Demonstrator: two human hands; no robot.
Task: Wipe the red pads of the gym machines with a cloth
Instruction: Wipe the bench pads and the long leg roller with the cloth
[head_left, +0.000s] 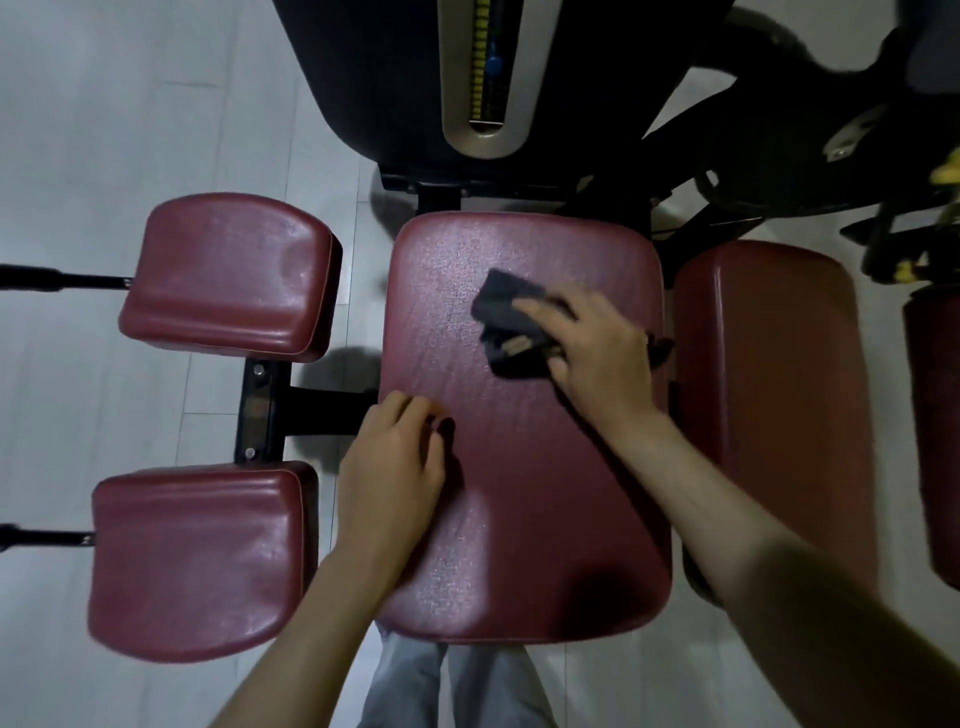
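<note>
Red vinyl seat pad (524, 493) fills the middle of the view, and the crumpled dark grey cloth (498, 301) lies on its far right quarter. Bunched like this, the cloth meets the vinyl over only a small patch, so strokes may well leave unwiped strips. A loose tail pokes out past the heel of the hand toward the gap beside the long red side pad (769, 389) and could snag there. The patch under the left hand (389, 467) risks being skipped unless that hand shifts. The two smaller red cushions (228, 270) at the left also belong to the job.

The right hand (597, 353) grasps the cloth, with its fingers spread over it and the thumb tucked against its near edge. Its forearm reaches diagonally across the seat. The left hand holds nothing: its fingers are loosely curled, with the tips resting near the pad's left edge as a brace.
</note>
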